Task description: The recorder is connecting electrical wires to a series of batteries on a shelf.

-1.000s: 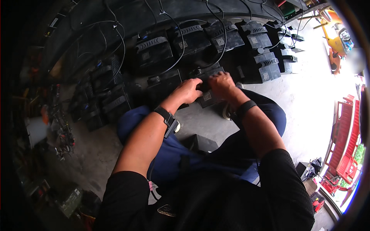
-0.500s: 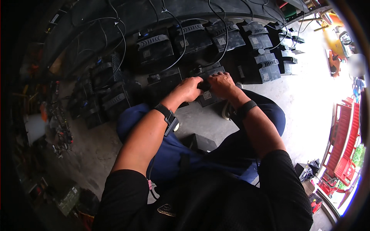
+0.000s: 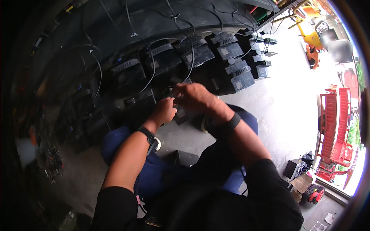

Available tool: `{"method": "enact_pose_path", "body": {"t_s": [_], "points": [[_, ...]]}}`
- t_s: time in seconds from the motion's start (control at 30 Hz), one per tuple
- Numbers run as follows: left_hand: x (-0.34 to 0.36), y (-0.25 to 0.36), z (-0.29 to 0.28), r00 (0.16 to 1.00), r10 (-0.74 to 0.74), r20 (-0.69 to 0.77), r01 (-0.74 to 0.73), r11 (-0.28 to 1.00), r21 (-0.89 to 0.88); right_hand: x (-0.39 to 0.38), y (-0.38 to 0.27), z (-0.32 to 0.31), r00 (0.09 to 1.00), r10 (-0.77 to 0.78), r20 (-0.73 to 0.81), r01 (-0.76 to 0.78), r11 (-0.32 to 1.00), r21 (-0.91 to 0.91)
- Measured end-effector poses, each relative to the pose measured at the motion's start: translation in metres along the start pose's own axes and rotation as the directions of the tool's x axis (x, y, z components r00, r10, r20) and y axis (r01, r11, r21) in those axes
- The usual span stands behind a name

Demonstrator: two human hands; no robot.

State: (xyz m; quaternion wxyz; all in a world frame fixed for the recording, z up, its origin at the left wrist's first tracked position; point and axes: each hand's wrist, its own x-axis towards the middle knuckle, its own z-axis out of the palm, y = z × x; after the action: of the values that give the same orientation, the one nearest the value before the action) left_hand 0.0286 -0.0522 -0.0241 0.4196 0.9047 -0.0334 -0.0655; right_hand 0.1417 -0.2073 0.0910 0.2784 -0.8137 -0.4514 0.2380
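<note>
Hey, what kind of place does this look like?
Probably a workshop or garage, maybe for charging batteries. Rows of handled black boxes stand on a bare floor, cables hang over them, and what looks like a red cart shows in the brightly lit area.

Right hand (image 3: 195, 96): reaches farther left across the black battery case (image 3: 182, 116).
Gap between hands: closes, the right fingers overlapping the left hand's (image 3: 165, 111) fingertips.
Head view: swings rightward (the scene sits farther left), bringing in paper scraps (image 3: 329, 218) at lower right.
</note>
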Motion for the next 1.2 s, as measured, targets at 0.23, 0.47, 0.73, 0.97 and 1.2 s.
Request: {"method": "enact_pose_path", "body": {"t_s": [0.23,0.47,0.73,0.97,1.2], "points": [[0.008,0.028,-0.007,0.998,0.035,0.060,-0.012,0.936,-0.351,0.016,-0.006,0.011,0.998,-0.068,0.015,0.069,0.988,-0.141],[0.001,0.003,0.004,0.997,0.048,-0.062,-0.060,0.977,-0.204,0.026,-0.004,0.002,0.999,-0.048,0.025,0.050,0.990,-0.130],[-0.002,0.031,-0.025,0.976,-0.208,0.061,0.189,0.954,0.234,0.021,-0.005,-0.011,1.000,0.006,0.011,-0.005,0.996,-0.086],[0.017,0.036,-0.008,0.927,-0.363,0.092,0.332,0.910,0.248,0.023,-0.002,-0.008,0.999,-0.022,-0.028,0.019,0.993,-0.119],[0.034,-0.014,0.049,0.999,-0.025,-0.048,0.044,0.882,0.469,0.025,-0.002,-0.007,0.999,-0.019,-0.041,0.014,0.993,-0.121]]}}
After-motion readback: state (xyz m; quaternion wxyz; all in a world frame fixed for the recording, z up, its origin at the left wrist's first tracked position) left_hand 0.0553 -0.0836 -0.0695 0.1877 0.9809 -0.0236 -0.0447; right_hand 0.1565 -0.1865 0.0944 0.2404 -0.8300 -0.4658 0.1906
